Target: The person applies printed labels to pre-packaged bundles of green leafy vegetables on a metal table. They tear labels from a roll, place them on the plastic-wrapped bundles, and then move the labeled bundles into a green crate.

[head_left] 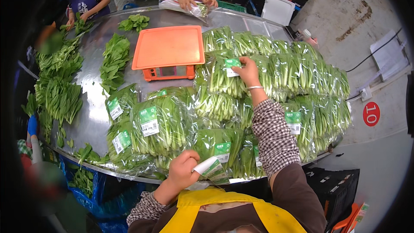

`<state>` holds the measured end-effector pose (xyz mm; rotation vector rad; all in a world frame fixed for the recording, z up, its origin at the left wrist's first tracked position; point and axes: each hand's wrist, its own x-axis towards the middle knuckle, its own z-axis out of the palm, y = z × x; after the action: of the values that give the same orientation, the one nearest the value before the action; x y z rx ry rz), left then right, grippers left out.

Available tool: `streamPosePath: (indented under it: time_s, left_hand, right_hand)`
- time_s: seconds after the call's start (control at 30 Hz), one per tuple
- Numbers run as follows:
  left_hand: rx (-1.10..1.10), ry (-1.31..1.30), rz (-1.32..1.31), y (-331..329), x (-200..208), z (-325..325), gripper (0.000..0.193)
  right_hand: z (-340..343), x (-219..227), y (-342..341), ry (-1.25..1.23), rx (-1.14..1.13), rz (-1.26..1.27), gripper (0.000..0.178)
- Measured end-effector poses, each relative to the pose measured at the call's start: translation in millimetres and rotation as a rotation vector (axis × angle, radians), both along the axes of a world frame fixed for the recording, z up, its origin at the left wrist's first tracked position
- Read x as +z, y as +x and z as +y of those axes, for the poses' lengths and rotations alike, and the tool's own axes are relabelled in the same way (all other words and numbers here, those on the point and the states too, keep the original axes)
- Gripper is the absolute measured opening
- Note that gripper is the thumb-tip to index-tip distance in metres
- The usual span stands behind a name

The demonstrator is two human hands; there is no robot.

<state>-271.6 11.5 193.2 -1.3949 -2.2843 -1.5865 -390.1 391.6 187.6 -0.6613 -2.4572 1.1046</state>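
From the head camera, my right hand [248, 71] reaches out over the pile of bagged greens [276, 82], just right of the orange scale [169, 47], fingertips pressing a green-and-white label [232, 66] onto a clear bag of leafy stalks [222, 77]. The fingers are nearly flat on the label, pinning it rather than gripping. That bag lies right of the scale's display and just below its right corner, its long axis running roughly away from me, leaf tops toward the scale's far edge and pale stems toward me, as best I can tell through the film. My left hand [183, 170] is close to my body, well below the scale, curled narrowly around a strip of labels [211, 168] that curves out to the right. To do this sticking well, I judge I should smooth the label from one edge across so it lies without wrinkles on the slippery film, and keep it square to the bag's length like the labels on the bags [157, 127] below the scale. Loose greens [114, 58] lie left of the scale on the metal table [92, 116].
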Motion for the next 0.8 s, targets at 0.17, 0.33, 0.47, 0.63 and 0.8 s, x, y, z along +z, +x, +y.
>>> streamPosePath:
  time_s: [0.17,0.33,0.47,0.63,0.8]
  left_hand:
    - [0.079,0.062,-0.094,3.4,7.6,2.7,0.018]
    - [-0.027,-0.015,0.159,-3.2,14.5,6.5,0.020]
    - [-0.032,0.038,0.020,10.8,20.1,15.6,0.022]
    - [-0.080,-0.033,-0.247,37.4,28.3,25.4,0.022]
    - [-0.165,-0.037,-0.276,70.1,29.3,36.5,0.028]
  right_hand:
    - [-30.4,8.7,6.9,0.712,-0.075,-0.020,0.074]
    - [-36.2,-30.1,46.6,0.593,0.228,-0.121,0.061]
    - [-102.9,13.7,121.0,0.075,0.448,0.126,0.055]
    - [-171.3,37.8,232.4,-0.980,0.618,0.055,0.034]
    - [-184.9,35.0,291.9,-1.006,0.391,0.243,0.026]
